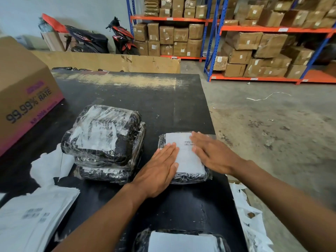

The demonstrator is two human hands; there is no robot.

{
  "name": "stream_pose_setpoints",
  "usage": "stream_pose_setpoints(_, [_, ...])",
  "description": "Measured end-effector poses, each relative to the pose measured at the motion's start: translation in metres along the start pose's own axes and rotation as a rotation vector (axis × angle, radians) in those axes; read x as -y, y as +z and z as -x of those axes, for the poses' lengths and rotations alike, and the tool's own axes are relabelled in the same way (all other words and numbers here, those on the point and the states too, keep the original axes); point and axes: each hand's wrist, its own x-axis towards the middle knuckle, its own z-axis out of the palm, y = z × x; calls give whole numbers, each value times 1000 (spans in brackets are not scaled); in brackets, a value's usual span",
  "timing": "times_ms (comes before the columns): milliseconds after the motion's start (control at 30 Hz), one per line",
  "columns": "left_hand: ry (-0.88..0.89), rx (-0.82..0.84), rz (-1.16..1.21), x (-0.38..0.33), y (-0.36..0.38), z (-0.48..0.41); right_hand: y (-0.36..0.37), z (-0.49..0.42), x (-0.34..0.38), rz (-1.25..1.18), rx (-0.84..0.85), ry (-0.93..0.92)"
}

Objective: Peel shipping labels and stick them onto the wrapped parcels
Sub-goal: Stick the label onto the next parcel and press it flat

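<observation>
Both my hands are flat, left hand and right hand pressing the label onto a wrapped parcel on the black surface, just right of the parcel stack.

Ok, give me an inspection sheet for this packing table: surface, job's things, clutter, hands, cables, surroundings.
Surface: black table, worn pale along its far edge.
Job's things: wrapped parcel near the right edge with a label on top; stack of labelled parcels to its left; near-edge parcel, also labelled; pile of label sheets near left.
Clutter: crumpled backing paper left of the stack; paper scraps at the right edge; cardboard box far left.
Hands: left hand and right hand both flat, pressing the label.
Cables: nothing seen.
Surroundings: shelving racks full of cartons, two scooters by the wall, concrete floor.
</observation>
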Motion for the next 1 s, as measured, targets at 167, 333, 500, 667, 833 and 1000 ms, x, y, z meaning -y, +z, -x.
stream_pose_setpoints(167, [-3, 47, -15, -3, -7, 1, 25, 22, 6, 45, 44, 5])
stream_pose_setpoints(333, [10, 31, -66, -11, -22, -7, 30, 21, 5, 73, -1, 5])
stream_pose_setpoints(500, [102, 82, -144, -12, -18, 10, 29, 23, 5, 59, 2, -2])
stream_pose_setpoints(667, [101, 18, -271, 9, -39, 61, 32, 21, 2, 63, 4, 6])
stream_pose_setpoints(833, [216, 17, -232, -24, -18, 26, 35, 21, -1, 53, 8, -7])
stream_pose_setpoints(1000, [225, 13, -281, 3, -24, 71, 32, 21, 3, 62, 11, 22])
